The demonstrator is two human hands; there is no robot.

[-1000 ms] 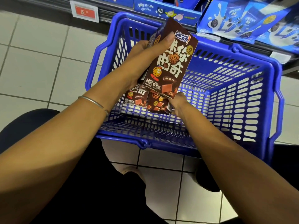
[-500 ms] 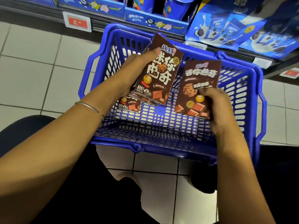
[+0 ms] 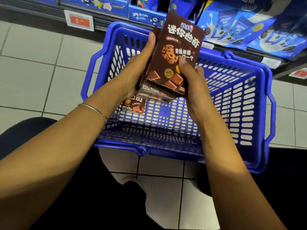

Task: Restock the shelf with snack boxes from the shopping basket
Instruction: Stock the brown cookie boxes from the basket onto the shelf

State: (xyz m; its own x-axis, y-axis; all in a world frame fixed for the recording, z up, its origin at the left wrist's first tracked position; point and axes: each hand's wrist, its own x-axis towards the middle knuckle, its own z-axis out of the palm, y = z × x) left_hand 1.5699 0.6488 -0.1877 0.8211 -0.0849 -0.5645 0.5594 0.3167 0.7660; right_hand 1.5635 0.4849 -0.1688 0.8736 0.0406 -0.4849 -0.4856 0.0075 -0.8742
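Head camera looks down on a pale tiled floor (image 3: 33,72), with a low shelf (image 3: 41,15) running along its far edge, stocked with blue biscuit packs (image 3: 249,30). A blue plastic shopping basket (image 3: 240,113) stands on the floor just in front of the shelf, its perforated bottom mostly bare. Above the basket's far left part, both bare hands hold a small stack of brown snack boxes (image 3: 179,47) upright, tilted slightly right; the front box shows a cookie and chocolate pieces, and how many boxes sit behind it I cannot tell. The left grip (image 3: 137,68) wraps the stack's left edge, fingers stretched up along it. The right grip (image 3: 191,80) clasps the lower right corner, thumb pressed on the front face. One more brown box (image 3: 134,105) lies flat on the basket bottom near its left wall, partly hidden below the stack. A thin metal bangle (image 3: 93,108) circles the left wrist. A red price tag (image 3: 78,20) hangs on the shelf edge at the left.
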